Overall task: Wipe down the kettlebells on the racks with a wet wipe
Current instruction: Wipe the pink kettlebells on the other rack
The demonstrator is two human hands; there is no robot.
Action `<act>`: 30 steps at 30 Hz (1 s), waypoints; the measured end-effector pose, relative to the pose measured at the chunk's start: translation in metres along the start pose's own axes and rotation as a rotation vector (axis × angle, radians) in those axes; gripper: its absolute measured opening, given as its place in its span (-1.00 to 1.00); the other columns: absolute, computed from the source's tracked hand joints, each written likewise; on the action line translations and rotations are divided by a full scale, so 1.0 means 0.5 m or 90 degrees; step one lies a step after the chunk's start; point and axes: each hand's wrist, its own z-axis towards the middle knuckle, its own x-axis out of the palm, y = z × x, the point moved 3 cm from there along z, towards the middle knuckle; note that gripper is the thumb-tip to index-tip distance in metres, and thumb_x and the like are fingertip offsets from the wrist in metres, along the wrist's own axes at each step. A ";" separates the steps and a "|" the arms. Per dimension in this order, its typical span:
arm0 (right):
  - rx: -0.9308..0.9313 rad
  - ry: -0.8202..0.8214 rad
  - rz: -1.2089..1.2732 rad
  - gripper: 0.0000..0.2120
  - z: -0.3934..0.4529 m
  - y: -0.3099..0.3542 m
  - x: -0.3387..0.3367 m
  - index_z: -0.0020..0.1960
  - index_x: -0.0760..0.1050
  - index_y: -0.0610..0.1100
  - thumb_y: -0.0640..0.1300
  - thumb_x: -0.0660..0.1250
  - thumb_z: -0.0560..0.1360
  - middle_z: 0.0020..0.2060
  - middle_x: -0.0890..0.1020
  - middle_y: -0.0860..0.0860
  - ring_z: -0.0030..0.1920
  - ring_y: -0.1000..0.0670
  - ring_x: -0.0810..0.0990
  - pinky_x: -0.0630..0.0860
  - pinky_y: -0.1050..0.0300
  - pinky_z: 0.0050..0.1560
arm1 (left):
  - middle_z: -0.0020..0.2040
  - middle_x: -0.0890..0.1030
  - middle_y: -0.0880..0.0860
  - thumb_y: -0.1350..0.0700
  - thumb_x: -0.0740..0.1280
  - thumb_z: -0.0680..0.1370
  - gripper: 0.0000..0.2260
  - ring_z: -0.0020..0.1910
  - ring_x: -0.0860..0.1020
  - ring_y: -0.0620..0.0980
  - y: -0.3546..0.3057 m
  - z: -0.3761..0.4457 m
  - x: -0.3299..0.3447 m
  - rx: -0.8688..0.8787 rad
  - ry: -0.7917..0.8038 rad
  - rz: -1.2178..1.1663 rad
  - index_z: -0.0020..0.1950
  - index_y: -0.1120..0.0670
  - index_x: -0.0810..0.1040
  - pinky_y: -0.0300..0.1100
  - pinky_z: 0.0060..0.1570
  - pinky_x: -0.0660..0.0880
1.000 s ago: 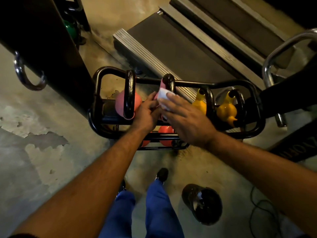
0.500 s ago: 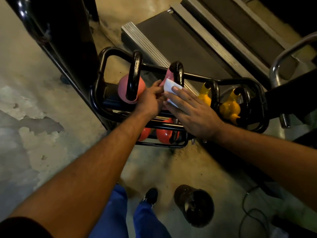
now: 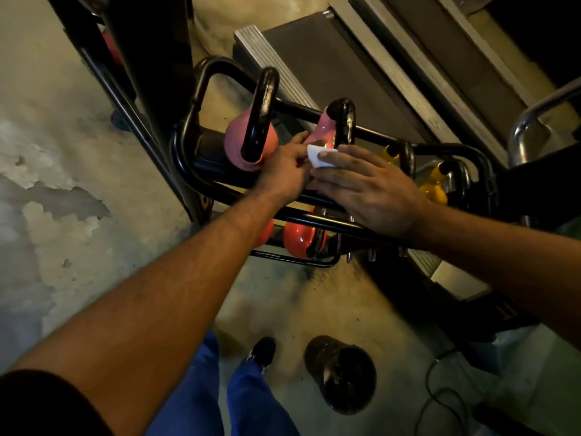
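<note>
1. Nearest: blue trouser legs (image 3: 251, 401) and a dark shoe (image 3: 262, 352) on worn, patchy concrete floor (image 3: 63, 247).
2. Just R of the shoe: dark round bucket-like container (image 3: 341, 374) standing on the floor; contents too dim to tell. Thin black cable (image 3: 440, 401) looping beside it, further R.
3. Bare forearms reaching fwd from both lower corners to meet at the black tubular metal rack (image 3: 195, 127).
4. Lower tier of rack: glossy orange-red kettlebell (image 3: 297, 239) w/ black handle; a second one partly hidden behind L forearm.
5. Upper tier, mid: right hand (image 3: 367, 187) laid flat, fingers straight, pressing small white folded wet wipe (image 3: 317, 157) onto the body of pink kettlebell w/ black handle (image 3: 323, 130). Wipe sits under the fingertips, on the near face of the bell, below its handle.
6. Left hand (image 3: 284, 168) alongside, touching the R hand; fingers curled at the same pink bell and the wipe's L edge, whether actually gripping can't tell.
7. L of that: a second pink kettlebell (image 3: 248, 146), tall black handle upright, not touched.
8. R end of upper tier: two yellow kettlebells w/ black handles (image 3: 435, 187), partly behind R hand and wrist.
9. Furthest: grey-edged treadmill deck w/ dark belt (image 3: 330, 64) behind rack; dark machine frame (image 3: 132, 58) at L; chrome tube (image 3: 534, 114) at R.
</note>
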 end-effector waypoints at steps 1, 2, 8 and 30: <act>0.004 -0.009 0.001 -0.72 0.007 -0.014 -0.006 0.29 0.59 -0.21 -0.22 0.26 0.62 0.27 0.62 -0.17 0.40 -0.21 0.50 0.40 -0.20 0.42 | 0.53 0.36 0.04 0.29 0.30 0.61 -0.68 0.38 0.46 -0.02 0.002 0.003 0.001 -0.006 -0.001 -0.020 0.37 0.18 0.53 -0.23 0.21 0.55; 0.018 -0.024 0.002 -0.74 0.011 -0.033 -0.009 0.25 0.62 -0.19 -0.20 0.26 0.63 0.26 0.63 -0.15 0.38 -0.20 0.52 0.41 -0.18 0.41 | 0.52 0.37 0.04 0.26 0.30 0.62 -0.67 0.39 0.45 -0.01 0.001 0.004 0.002 -0.010 0.003 -0.034 0.39 0.17 0.51 -0.23 0.21 0.54; -0.021 0.018 -0.020 -0.72 -0.014 0.007 0.017 0.26 0.60 -0.20 -0.23 0.33 0.57 0.25 0.63 -0.16 0.37 -0.20 0.52 0.38 -0.19 0.44 | 0.54 0.33 0.00 0.33 0.29 0.60 -0.63 0.29 0.34 -0.25 -0.008 -0.004 0.008 0.023 -0.012 0.034 0.41 0.16 0.50 -0.63 -0.01 0.37; 0.146 0.072 -0.001 -0.75 0.041 -0.111 -0.061 0.18 0.64 -0.21 -0.19 0.37 0.53 0.21 0.65 -0.19 0.29 -0.22 0.59 0.48 -0.15 0.35 | 0.58 0.27 0.00 0.10 0.34 0.61 -0.65 0.53 0.28 0.03 0.003 0.004 0.020 0.002 -0.034 0.128 0.40 -0.07 0.52 0.08 0.47 0.33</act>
